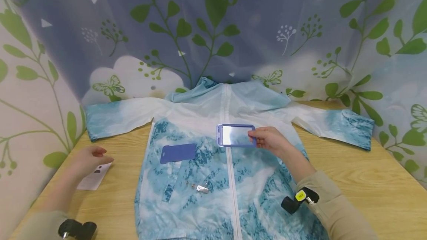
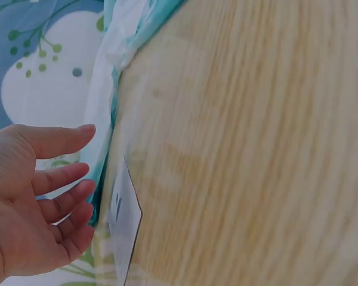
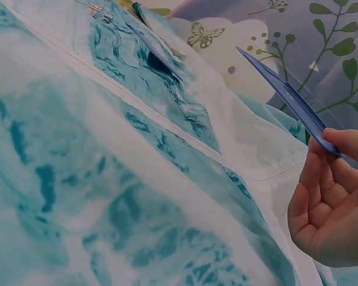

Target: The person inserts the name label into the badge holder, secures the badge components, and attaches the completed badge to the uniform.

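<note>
My right hand (image 1: 269, 140) pinches one short end of a blue-framed card holder (image 1: 236, 135) between thumb and fingers, holding it above the jacket. Its window looks clear and bright; the right wrist view shows the holder (image 3: 289, 98) edge-on and tilted. At the left, my left hand (image 1: 87, 161) has loosely bent fingers with nothing between them. Just beneath it, a white card (image 1: 91, 180) with dark marks lies on the table. On the jacket are a flat blue panel (image 1: 178, 153) with a small slot and a small metal clip (image 1: 202, 189).
A blue-and-white zip jacket (image 1: 267, 195) lies spread out, sleeves stretched to both sides, on a wooden table (image 1: 360, 180). Behind and at the sides hangs a curtain (image 1: 253, 29) printed with leaves and butterflies.
</note>
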Available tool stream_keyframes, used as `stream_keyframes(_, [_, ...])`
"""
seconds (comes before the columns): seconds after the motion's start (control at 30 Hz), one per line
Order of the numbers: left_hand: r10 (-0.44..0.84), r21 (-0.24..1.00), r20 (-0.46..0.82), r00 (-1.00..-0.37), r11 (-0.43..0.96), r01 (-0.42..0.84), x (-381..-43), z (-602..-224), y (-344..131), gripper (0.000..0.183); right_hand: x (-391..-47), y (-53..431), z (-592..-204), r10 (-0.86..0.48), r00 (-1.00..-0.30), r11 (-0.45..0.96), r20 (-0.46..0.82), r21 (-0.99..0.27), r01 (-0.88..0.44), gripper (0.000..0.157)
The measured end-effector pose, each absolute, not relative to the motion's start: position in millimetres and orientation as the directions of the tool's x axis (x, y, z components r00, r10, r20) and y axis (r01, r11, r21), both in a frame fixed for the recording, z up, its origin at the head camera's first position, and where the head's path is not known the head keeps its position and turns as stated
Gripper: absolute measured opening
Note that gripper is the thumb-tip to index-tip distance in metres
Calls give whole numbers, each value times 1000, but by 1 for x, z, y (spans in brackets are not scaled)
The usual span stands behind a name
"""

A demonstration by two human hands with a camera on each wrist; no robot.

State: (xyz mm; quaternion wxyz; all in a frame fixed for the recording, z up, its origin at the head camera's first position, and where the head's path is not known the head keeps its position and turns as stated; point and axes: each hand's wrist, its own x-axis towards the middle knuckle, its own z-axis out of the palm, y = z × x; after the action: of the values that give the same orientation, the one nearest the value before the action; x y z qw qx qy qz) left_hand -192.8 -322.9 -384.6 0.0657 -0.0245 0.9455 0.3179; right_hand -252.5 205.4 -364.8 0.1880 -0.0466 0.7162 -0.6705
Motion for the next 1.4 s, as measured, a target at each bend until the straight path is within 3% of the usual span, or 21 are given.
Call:
stream_keyframes(0.57, [-67, 461, -232, -970, 871, -170, -190, -388, -348, 87, -252, 207, -365, -362, -917, 84, -170, -985, 149, 20])
stream_keyframes(0.77, [-59, 430, -247, -967, 888, -164, -191, -388, -348, 82, -253, 207, -366, -369, -917, 84, -155, -988, 133, 26])
stream_keyframes(1.4, [-43, 427, -230, -972, 893, -140, -191, -383, -343, 68, -255, 204, -368, -324, -923, 103, -209, -977, 185, 19])
